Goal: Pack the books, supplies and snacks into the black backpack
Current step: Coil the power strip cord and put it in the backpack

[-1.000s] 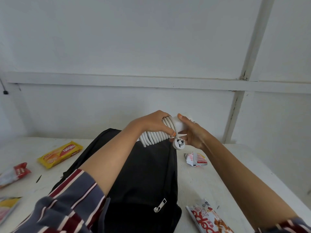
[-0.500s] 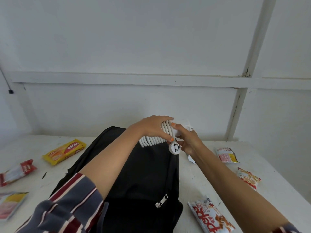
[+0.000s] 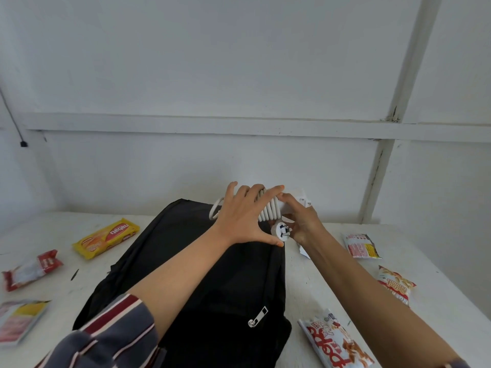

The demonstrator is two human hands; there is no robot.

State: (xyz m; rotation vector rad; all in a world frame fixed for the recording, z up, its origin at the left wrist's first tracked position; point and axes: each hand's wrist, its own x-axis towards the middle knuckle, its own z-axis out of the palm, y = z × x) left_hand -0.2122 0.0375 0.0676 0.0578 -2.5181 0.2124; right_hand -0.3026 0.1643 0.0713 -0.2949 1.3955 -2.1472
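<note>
The black backpack lies flat on the white table, its silver zipper pull near me. At its far end sits a white power strip with a coiled white cord and a round plug. My left hand lies spread over the coil, fingers straight, thumb beside the plug. My right hand grips the strip and plug from the right side. Part of the strip is hidden behind both hands.
Snack packets lie around the backpack: a yellow wafer pack, a red-and-white pack and another on the left, and packets on the right. A white wall stands close behind the table.
My left hand has opened from gripping the coil to lying flat over it. Both hands and the cord have lowered toward the backpack's far end. The view has shifted right, showing more packets.
</note>
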